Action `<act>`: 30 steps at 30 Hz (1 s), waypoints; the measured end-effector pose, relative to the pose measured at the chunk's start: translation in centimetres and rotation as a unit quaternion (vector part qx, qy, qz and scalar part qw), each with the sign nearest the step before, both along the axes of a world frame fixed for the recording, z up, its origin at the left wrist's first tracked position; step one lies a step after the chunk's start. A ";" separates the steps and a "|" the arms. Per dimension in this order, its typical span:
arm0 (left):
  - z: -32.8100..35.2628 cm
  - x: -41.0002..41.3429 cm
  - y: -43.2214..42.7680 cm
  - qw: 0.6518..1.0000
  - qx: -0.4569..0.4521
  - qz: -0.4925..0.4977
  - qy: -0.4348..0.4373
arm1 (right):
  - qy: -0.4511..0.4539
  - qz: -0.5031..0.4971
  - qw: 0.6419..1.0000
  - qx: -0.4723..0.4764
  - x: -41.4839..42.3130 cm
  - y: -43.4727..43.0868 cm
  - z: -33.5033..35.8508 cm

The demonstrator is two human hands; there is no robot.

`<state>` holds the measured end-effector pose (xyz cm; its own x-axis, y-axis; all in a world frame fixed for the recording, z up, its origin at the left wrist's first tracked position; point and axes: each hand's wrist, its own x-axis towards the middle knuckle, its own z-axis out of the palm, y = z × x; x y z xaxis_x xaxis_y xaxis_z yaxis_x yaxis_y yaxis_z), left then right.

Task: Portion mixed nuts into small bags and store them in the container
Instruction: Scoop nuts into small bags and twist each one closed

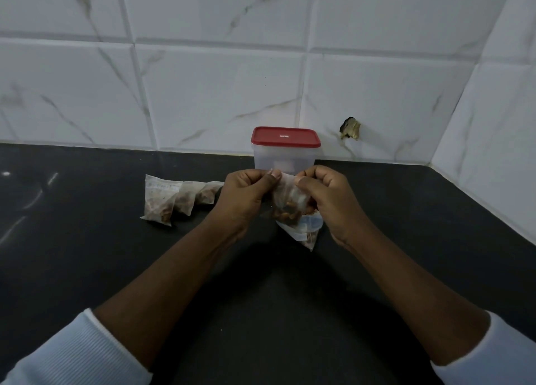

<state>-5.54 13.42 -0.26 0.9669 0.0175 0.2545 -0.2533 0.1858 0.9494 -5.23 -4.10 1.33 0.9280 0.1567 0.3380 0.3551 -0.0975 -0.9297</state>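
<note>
Guessing the risk here is nuts spilling if the small bag (290, 200) isn't pressed closed all the way. My left hand (246, 199) and right hand (326, 200) both pinch its top edge over mid-counter (87, 254). Filled bags (164, 201) lie just left; the lidded container (285, 158) stands at the back edge.
</note>
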 end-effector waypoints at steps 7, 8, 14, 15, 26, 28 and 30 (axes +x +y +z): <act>0.3 -0.3 0.1 0.998 -0.003 -0.052 0.017 | -0.045 0.006 0.998 -0.040 0.1 -0.2 -0.3; 0.4 -0.3 0.1 0.997 -0.002 -0.070 0.022 | -0.053 0.009 0.998 -0.042 0.1 -0.2 -0.2; 0.1 -0.2 0.3 0.996 0.017 -0.084 0.034 | -0.104 0.005 0.989 -0.108 0.5 -0.6 -0.7; 0.1 -0.2 0.3 0.997 0.027 -0.070 0.028 | -0.111 0.001 0.986 -0.123 0.4 -0.6 -0.7; 1.6 -0.2 1.1 0.996 0.094 -0.006 0.004 | -0.106 0.010 0.983 -0.146 0.9 -1.5 0.2; 1.7 -0.1 1.5 0.993 0.115 -0.005 0.000 | -0.103 0.018 0.983 -0.152 1.0 -1.7 0.3; 1.8 -0.2 1.8 0.993 0.115 -0.003 -0.001 | -0.100 0.024 0.982 -0.156 1.2 -2.0 0.4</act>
